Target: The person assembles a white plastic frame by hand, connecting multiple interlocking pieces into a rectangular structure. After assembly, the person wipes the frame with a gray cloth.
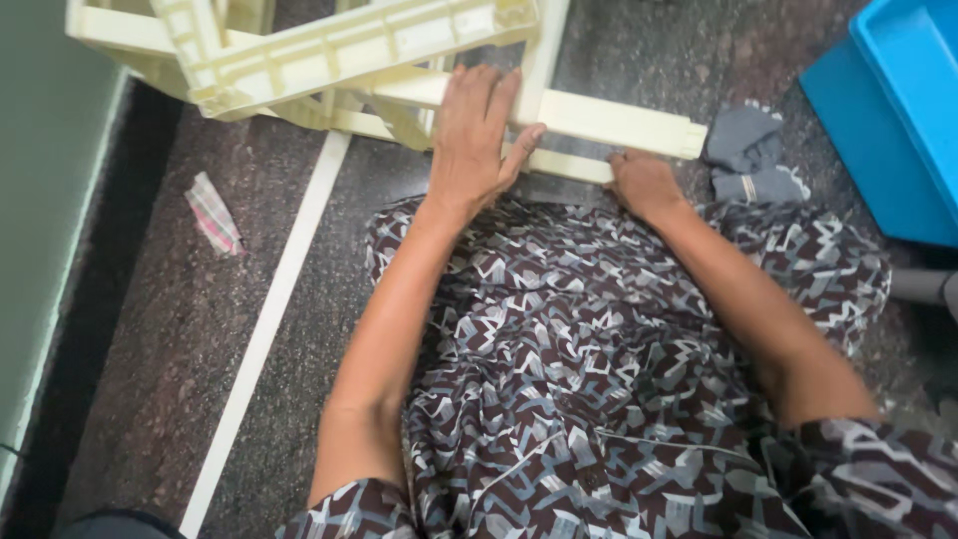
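seen from above, seated on a dark speckled floor (150,329) with a patterned brown, grey and white garment (589,359) across the lap. left hand (477,135) laid flat and spread, fingers extended, on a pale yellow plastic crate (329,50) that stood tilted just beyond the knees, thumb hooked against one of its bars. right hand (642,182) curled with knuckles up at the lower edge of the crate's projecting bar (619,122), fingertips tucked out of sight beneath it; grip there impossible to make out. crate filled the top middle of the view, its ribbed lattice frame running off the upper edge, one long bar jutting out to the right between the two hands. a crumpled grey cloth (753,155) lay on the floor just right of that bar's end, near the right hand. a blue plastic tray (898,110) stood farther right, partly out of view. a small checked rag (213,212) rested on the floor well to the left, apart from the crate, beside a white strip (264,329) that ran diagonally across the floor. pale green wall (40,200) along the left edge.
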